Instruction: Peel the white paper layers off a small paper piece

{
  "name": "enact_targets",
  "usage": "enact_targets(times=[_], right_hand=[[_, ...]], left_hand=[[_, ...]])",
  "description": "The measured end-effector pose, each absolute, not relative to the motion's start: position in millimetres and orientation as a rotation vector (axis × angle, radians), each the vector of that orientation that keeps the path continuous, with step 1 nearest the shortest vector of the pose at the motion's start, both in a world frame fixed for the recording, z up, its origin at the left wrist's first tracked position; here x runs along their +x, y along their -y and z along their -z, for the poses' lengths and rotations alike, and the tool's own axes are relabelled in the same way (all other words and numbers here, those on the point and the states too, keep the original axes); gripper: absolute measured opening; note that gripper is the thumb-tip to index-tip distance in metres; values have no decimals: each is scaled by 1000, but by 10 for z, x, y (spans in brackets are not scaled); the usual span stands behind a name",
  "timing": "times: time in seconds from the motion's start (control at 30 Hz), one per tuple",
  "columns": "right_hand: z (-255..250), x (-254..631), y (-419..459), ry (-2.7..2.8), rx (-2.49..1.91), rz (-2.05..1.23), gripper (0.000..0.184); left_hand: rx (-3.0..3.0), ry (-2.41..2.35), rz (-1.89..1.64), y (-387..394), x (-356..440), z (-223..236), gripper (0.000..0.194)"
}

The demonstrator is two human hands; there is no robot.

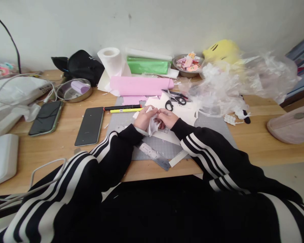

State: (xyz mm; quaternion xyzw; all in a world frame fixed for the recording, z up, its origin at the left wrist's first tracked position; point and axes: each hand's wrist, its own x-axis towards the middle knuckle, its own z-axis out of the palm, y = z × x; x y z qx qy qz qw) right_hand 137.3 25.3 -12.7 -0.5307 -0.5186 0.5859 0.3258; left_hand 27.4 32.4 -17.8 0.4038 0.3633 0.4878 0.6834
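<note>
My left hand [143, 120] is closed around a crumpled white tissue [153, 127], which hangs out below the fingers. My right hand [168, 117] meets it from the other side, its fingers curled and pressed against the tissue; the fingertips are partly hidden. Both hands are just above a grey cutting mat [172, 145]. Under them lies white paper [183, 116] with lines drawn on it. Black-handled scissors [180, 100] rest on that paper, beyond my right hand. A metal ruler [154, 155] sits slantwise nearer to me, beside a paper strip [178, 158].
Yellow and black pens [125, 110] lie left of my hands, near two phones [90, 126] [46, 118]. Behind are a pink roll [142, 86], a paper towel roll [110, 64] and metal bowls [73, 98] [184, 72]. Plastic bags [218, 87] and a pink pouch [292, 125] stand right.
</note>
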Motion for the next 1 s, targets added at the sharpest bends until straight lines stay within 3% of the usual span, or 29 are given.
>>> enact_targets(times=[1.0], right_hand=[[106, 1376, -254, 1343, -1385, -1551, 13]], left_hand=[[962, -749, -1030, -307, 275, 166, 25]])
